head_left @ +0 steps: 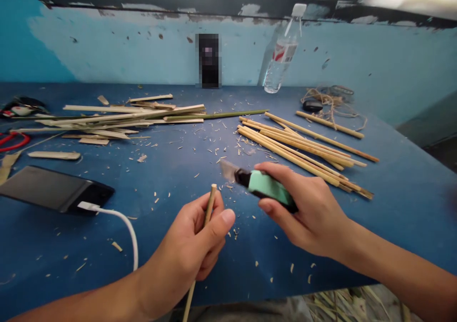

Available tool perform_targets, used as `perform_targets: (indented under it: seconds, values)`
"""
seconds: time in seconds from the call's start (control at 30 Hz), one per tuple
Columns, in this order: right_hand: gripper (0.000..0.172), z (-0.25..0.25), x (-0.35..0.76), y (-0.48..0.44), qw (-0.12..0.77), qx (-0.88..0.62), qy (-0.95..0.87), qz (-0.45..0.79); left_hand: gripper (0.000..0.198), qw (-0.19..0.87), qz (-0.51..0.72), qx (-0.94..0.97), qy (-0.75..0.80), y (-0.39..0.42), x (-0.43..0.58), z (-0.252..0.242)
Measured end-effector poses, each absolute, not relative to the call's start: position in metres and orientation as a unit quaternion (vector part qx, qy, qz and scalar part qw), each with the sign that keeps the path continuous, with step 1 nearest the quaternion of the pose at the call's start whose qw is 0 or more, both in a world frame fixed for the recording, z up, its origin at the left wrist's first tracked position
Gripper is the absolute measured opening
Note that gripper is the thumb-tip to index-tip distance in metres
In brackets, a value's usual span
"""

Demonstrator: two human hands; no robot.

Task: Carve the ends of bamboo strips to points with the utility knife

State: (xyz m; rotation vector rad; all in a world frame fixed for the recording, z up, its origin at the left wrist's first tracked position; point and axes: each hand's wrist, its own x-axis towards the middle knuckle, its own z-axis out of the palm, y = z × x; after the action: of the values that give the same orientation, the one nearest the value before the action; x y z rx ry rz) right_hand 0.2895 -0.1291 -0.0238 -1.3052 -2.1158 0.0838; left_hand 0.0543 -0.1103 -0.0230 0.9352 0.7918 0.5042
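One stick [210,204] is in work at 6 o'clock, pinched between the thumb and curled fingers of my left hand [200,238]. My right hand [314,212] grips the utility knife [269,186], blade clear of the stick. Rounded rods [307,145] at 2 o'clock appear finished; split strips [117,117] at 10 o'clock appear unshaped.

Two hands, left hand [196,240] and right hand [311,205]; one knife [268,187]; one held stick [210,205]; one bottle [282,57]; one white cable [130,231]. Right-side sticks [303,145] and left-side strips [107,118]: several each, overlapping, exact counts unclear.
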Motion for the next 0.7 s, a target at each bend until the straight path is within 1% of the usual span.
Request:
perform_targets:
  seconds: [0.17,0.33,0.57,0.7]
  values:
    - [0.043,-0.025,0.284,-0.137,0.306,-0.423,-0.852,0.051,0.041,0.769,0.211,0.469,0.379,-0.115,0.043,-0.027]
    - [0.043,-0.028,0.280,-0.139,0.295,-0.415,-0.858,0.066,0.039,0.716,0.243,0.506,0.415,-0.124,0.045,-0.018]
    - [0.043,-0.030,0.281,-0.139,0.297,-0.417,-0.855,0.082,0.038,0.716,0.247,0.528,0.384,-0.127,0.044,-0.033]
    - [0.044,-0.029,0.279,-0.142,0.287,-0.431,-0.853,0.061,0.041,0.700,0.265,0.532,0.396,-0.128,0.045,-0.039]
